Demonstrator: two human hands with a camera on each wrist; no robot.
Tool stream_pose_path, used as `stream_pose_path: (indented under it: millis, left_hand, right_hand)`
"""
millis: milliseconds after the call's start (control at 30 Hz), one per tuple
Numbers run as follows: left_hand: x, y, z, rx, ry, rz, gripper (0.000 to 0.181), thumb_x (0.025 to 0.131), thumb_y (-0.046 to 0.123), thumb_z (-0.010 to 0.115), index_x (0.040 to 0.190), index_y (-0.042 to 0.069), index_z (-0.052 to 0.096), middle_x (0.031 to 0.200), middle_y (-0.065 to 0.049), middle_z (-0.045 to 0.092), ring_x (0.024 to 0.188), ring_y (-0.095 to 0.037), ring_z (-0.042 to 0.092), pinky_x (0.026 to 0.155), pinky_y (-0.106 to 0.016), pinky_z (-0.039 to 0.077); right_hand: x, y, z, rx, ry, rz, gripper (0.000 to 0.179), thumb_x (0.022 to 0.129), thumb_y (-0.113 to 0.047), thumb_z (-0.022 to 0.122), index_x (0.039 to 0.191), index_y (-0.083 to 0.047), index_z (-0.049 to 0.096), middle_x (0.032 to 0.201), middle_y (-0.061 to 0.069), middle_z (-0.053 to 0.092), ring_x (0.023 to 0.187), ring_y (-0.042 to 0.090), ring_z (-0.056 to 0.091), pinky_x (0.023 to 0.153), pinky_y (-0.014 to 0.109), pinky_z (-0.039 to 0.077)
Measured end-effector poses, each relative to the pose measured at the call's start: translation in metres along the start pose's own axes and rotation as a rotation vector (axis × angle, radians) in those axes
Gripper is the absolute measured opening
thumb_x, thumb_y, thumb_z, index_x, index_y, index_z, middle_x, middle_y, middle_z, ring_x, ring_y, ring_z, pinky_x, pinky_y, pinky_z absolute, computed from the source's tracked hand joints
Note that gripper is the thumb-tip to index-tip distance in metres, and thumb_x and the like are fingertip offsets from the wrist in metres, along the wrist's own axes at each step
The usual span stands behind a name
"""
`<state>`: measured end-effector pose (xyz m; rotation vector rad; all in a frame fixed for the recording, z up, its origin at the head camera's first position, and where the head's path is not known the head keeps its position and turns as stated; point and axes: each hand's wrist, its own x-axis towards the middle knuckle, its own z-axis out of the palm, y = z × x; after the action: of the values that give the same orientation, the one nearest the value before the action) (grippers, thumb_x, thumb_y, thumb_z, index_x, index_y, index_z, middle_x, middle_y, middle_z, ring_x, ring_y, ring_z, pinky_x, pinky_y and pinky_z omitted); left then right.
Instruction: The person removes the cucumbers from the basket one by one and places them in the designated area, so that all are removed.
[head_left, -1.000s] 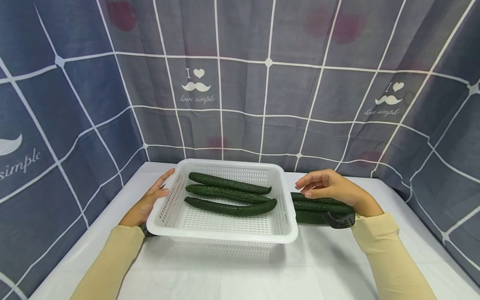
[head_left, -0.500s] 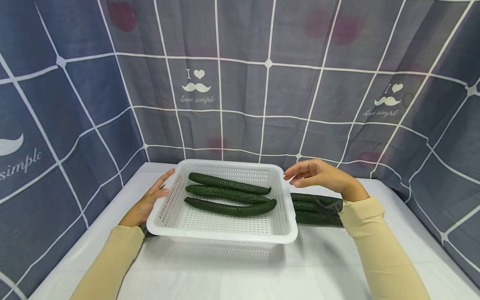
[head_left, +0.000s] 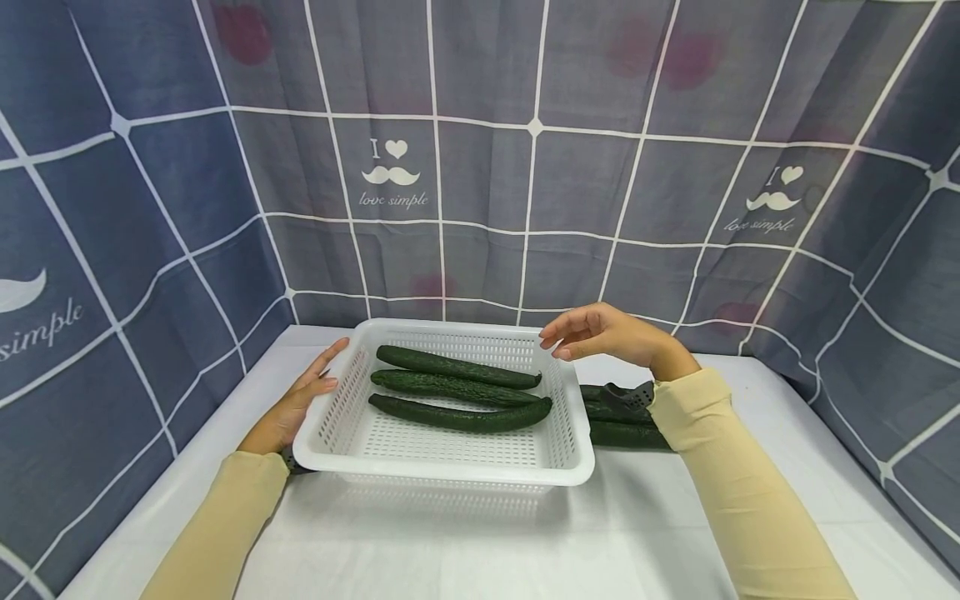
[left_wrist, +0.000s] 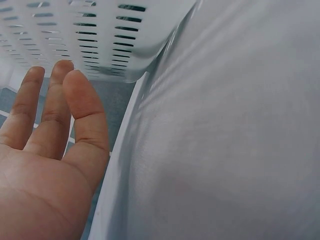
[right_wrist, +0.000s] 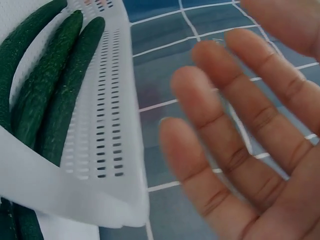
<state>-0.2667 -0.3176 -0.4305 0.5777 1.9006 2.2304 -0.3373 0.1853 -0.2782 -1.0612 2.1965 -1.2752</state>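
A white perforated plastic basket point(head_left: 442, 472) stands mid-table with three dark green cucumbers point(head_left: 461, 415) lying side by side in it. My left hand point(head_left: 292, 406) rests at the basket's left side, fingers extended along its outer wall; in the left wrist view the fingertips point(left_wrist: 85, 95) are right by the slotted wall. Above the basket's back right corner hovers my right hand point(head_left: 600, 335), fingers loosely bent and holding nothing. The right wrist view shows its spread fingers point(right_wrist: 200, 100) beside the basket, with the cucumbers point(right_wrist: 65, 95) to their left.
More cucumbers point(head_left: 626, 435) lie on the white tabletop point(head_left: 450, 550) to the right of the basket, partly hidden by the basket and the right wrist's black strap point(head_left: 628, 397). A grey-blue checked curtain point(head_left: 480, 167) encloses the table at the back and both sides.
My right hand has moved left and slightly up, from over the cucumbers on the table to above the basket's right rim. The left hand, basket and cucumbers have stayed put.
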Motion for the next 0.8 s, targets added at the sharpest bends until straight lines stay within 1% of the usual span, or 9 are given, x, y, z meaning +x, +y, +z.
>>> stream_pose_path:
  millis: [100,367,533,667,767,800]
  left_hand:
    - [0.000,0.000,0.000,0.000,0.000,-0.001,0.066,0.108,0.022,0.052,0.165,0.047,0.033,0.150,0.014,0.045,0.132,-0.012,0.053,0.099,-0.039,0.052]
    - [0.000,0.001,0.000,-0.001,-0.007,0.001,0.066,0.108,0.022,0.052,0.166,0.047,0.032,0.152,0.013,0.043,0.133,-0.011,0.052,0.100,-0.038,0.051]
    - [0.000,0.001,0.001,-0.013,-0.016,0.001,0.066,0.108,0.021,0.051,0.166,0.048,0.033,0.153,0.013,0.041,0.134,-0.011,0.051,0.102,-0.037,0.051]
    - [0.000,0.001,0.002,-0.010,-0.012,-0.006,0.068,0.108,0.021,0.051,0.168,0.047,0.030,0.155,0.012,0.038,0.136,-0.010,0.049,0.102,-0.037,0.050]
    - [-0.001,0.002,0.002,-0.007,-0.002,-0.016,0.069,0.108,0.021,0.051,0.168,0.046,0.028,0.155,0.011,0.036,0.136,-0.011,0.048,0.102,-0.037,0.050]
    - [-0.001,0.002,0.003,-0.006,0.002,-0.019,0.069,0.108,0.021,0.051,0.168,0.046,0.028,0.155,0.010,0.036,0.136,-0.011,0.048,0.102,-0.037,0.050]
  right_hand:
    - [0.007,0.001,0.003,0.020,0.026,-0.020,0.037,0.098,-0.004,0.075,0.134,0.001,0.070,0.125,0.006,0.076,0.119,0.020,0.070,0.101,0.036,0.054]
    - [0.025,-0.001,0.010,0.033,0.081,-0.040,0.035,0.096,-0.001,0.076,0.131,0.003,0.072,0.122,0.008,0.078,0.115,0.021,0.073,0.099,0.037,0.056]
    - [0.036,-0.003,0.016,0.052,0.067,-0.045,0.036,0.096,0.001,0.075,0.131,0.007,0.070,0.120,0.007,0.078,0.114,0.019,0.073,0.099,0.035,0.056]
    - [0.045,-0.002,0.020,0.058,0.046,-0.046,0.036,0.096,0.004,0.074,0.131,0.010,0.069,0.119,0.006,0.079,0.112,0.016,0.073,0.097,0.035,0.056]
    - [0.051,-0.001,0.024,0.050,0.027,-0.042,0.038,0.096,0.005,0.075,0.133,0.012,0.067,0.121,0.008,0.078,0.110,0.016,0.073,0.095,0.035,0.057]
    - [0.053,-0.001,0.026,0.049,0.021,-0.041,0.038,0.096,0.004,0.075,0.133,0.012,0.067,0.122,0.011,0.077,0.110,0.016,0.074,0.095,0.035,0.057]
